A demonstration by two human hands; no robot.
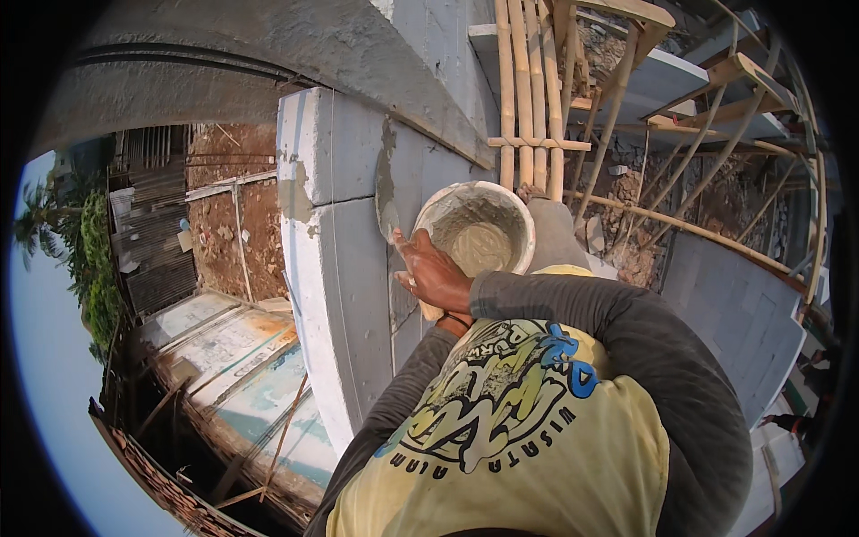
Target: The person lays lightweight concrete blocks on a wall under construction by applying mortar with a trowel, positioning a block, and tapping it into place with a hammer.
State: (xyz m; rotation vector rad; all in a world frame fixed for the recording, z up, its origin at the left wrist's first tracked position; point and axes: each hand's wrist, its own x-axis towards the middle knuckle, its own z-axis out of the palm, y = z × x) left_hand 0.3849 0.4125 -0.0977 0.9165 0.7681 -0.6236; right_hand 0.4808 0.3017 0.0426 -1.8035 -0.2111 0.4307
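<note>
My right hand (436, 271) reaches across my body and grips a trowel, its index finger stretched along the tool. The trowel's blade (387, 215) lies against the grey block wall (353, 259), below a streak of wet mortar (386, 148). What seems to be the wooden handle's end shows under the hand. Beside it a whitish bucket (528, 219) holds grey mortar (480, 248), its mouth tipped toward me. My left hand (456, 321) shows only around its banded wrist. Its fingers are hidden behind the right wrist and cuff, so their hold cannot be seen.
Bamboo poles (528, 98) form scaffolding ahead and to the right, above rubble. A concrete beam (215, 58) crosses the upper left. Past the wall's white edge (313, 313) are lower roofs (242, 367) and bare soil. Large grey panels (729, 300) stand at right.
</note>
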